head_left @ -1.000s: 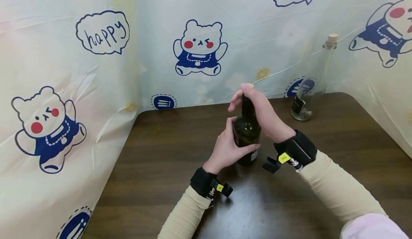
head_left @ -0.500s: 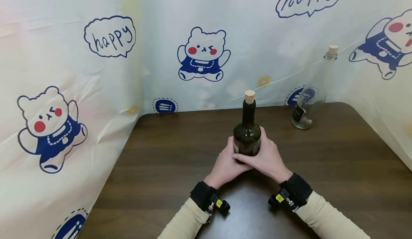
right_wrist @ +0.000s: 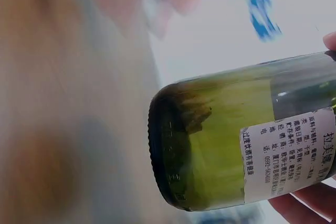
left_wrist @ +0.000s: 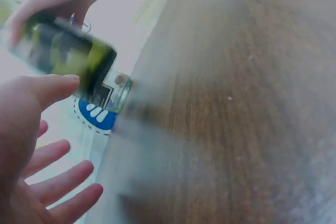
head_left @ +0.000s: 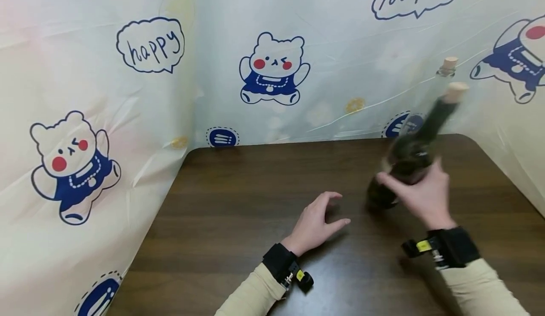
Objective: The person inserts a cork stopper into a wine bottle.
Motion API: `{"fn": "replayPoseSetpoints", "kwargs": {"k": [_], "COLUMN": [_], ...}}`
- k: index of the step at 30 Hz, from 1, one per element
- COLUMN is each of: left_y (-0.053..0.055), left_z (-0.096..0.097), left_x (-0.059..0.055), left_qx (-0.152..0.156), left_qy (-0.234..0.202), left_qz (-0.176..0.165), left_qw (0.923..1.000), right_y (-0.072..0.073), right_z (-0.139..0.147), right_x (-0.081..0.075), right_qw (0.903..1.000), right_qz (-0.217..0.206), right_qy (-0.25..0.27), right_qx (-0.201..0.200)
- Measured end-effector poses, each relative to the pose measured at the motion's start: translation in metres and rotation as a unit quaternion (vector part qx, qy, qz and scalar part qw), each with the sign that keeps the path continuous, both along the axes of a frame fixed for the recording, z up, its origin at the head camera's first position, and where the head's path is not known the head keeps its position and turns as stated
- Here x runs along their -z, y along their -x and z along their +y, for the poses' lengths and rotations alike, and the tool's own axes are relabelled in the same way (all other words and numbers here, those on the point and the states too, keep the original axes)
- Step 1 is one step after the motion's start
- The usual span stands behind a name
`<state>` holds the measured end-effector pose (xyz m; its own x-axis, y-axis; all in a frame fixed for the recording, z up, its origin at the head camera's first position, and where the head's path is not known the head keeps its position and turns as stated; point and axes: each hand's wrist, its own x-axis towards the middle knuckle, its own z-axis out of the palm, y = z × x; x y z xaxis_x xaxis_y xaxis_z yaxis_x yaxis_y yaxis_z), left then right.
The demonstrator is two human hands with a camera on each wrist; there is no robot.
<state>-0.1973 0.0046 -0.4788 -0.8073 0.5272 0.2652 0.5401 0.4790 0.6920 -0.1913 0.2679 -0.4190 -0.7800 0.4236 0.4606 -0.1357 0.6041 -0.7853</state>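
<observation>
My right hand [head_left: 426,195] grips a dark green wine bottle [head_left: 410,157] around its body. The bottle leans to the right, its neck topped by a pale cork [head_left: 456,92]. Motion blurs it in the head view. In the right wrist view, a white printed label [right_wrist: 289,156] shows on the green glass, and a brownish patch is visible near the base. My left hand [head_left: 312,223] is over the middle of the table with nothing in it, fingers spread and thumb apart. The left wrist view shows the bottle beyond that hand's thumb.
A clear corked bottle [head_left: 446,73] stands behind the green one, mostly hidden by it; its base [left_wrist: 122,90] shows in the left wrist view. The brown wooden table [head_left: 238,183] ends at a pale curtain [head_left: 213,70] printed with bears at the back and sides.
The right hand came down from the bottle's top to its body, then carried it rightward, tilting it. The left hand let go of the bottle and stayed near the middle.
</observation>
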Motion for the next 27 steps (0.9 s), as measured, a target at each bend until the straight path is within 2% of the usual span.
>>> {"fn": "replayPoseSetpoints", "kwargs": {"k": [2, 4, 8, 11, 15, 25, 27], "left_y": [-0.001, -0.001, -0.004, -0.004, -0.002, -0.002, 0.001], "left_z": [0.001, 0.002, 0.000, -0.004, -0.004, -0.003, -0.006], "left_x": [0.000, 0.000, 0.000, 0.000, -0.001, 0.003, 0.004], "left_qx": [-0.002, 0.001, 0.006, 0.003, 0.007, -0.008, -0.012], "left_qy": [0.014, 0.023, 0.043, 0.053, 0.047, 0.035, 0.038], "left_qz": [0.000, -0.001, -0.013, -0.021, -0.017, -0.026, -0.025], "left_qw": [0.9999, 0.9997, 0.9990, 0.9984, 0.9987, 0.9990, 0.9989], "right_y": [-0.001, 0.000, 0.004, 0.010, 0.013, 0.005, 0.001], "right_z": [0.034, 0.064, 0.095, 0.098, 0.100, 0.108, 0.099], "right_x": [-0.009, -0.012, 0.000, 0.012, 0.019, 0.026, 0.022], "right_qw": [0.9982, 0.9955, 0.9929, 0.9932, 0.9928, 0.9871, 0.9878], "right_qz": [-0.023, -0.041, -0.077, -0.086, -0.093, -0.144, -0.126], "right_qy": [0.011, 0.018, 0.009, 0.005, 0.002, 0.000, 0.008], "right_qx": [0.054, 0.084, 0.090, 0.078, 0.075, 0.070, 0.092]}}
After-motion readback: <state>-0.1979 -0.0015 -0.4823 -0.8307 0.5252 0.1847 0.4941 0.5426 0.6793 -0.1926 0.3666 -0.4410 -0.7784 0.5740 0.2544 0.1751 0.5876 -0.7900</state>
